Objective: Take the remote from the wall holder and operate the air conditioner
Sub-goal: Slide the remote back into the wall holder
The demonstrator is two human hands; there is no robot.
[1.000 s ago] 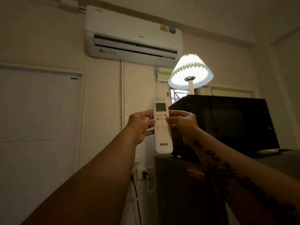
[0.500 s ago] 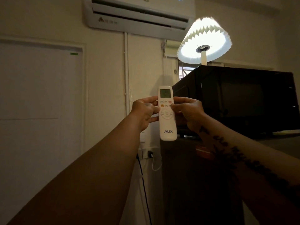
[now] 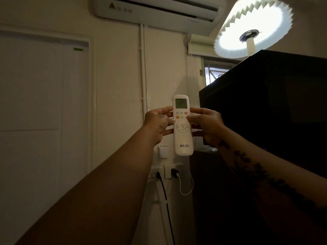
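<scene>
I hold a white AUX remote [image 3: 183, 138] upright in front of me, its lit display facing me. My left hand [image 3: 157, 123] grips its left edge and my right hand [image 3: 206, 125] grips its right edge, with the right thumb resting on the buttons just below the display. The white air conditioner [image 3: 155, 11] hangs on the wall above, only its lower part in view. A small white holder [image 3: 162, 151] is fixed to the wall just left of the remote's lower end.
A black microwave [image 3: 265, 103] sits on a dark cabinet to the right. A lit pleated lamp [image 3: 253, 27] shines above it. Wall sockets with a black cable [image 3: 164, 197] and a white cable hang below the remote. A white door [image 3: 44, 103] fills the left.
The view has tilted down and drawn nearer to the wall, so the air conditioner has slid towards the top edge. Both hands keep the remote upright in the same grip.
</scene>
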